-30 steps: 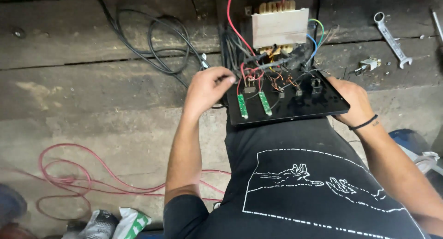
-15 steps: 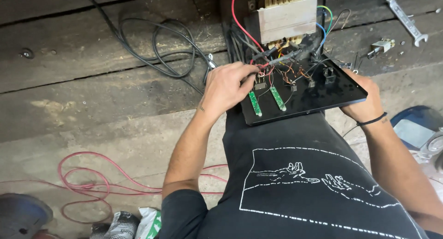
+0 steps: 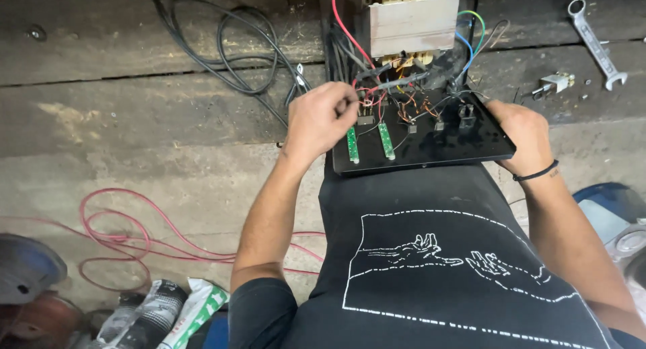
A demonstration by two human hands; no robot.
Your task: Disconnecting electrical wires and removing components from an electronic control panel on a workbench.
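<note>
A black panel [image 3: 437, 147] with two small green circuit boards, small parts and a tangle of coloured wires rests on my lap, against a transformer [image 3: 414, 24] with a metal-plated core. My left hand [image 3: 323, 120] is at the panel's left end, fingers pinched on wires [image 3: 369, 98] by the green boards. At the panel's right edge my right hand [image 3: 521, 135] grips it, a black band on its wrist.
A black cable [image 3: 235, 53] coils on the dark floor boards at the back. A wrench [image 3: 595, 43] and a small metal part [image 3: 555, 84] lie at the right. A red wire [image 3: 134, 228] loops at the left, with bags [image 3: 182, 312] below it.
The view has shifted slightly. My left hand has closed its fingers on the wires near the green boards. My right hand stays on the panel's right edge.
</note>
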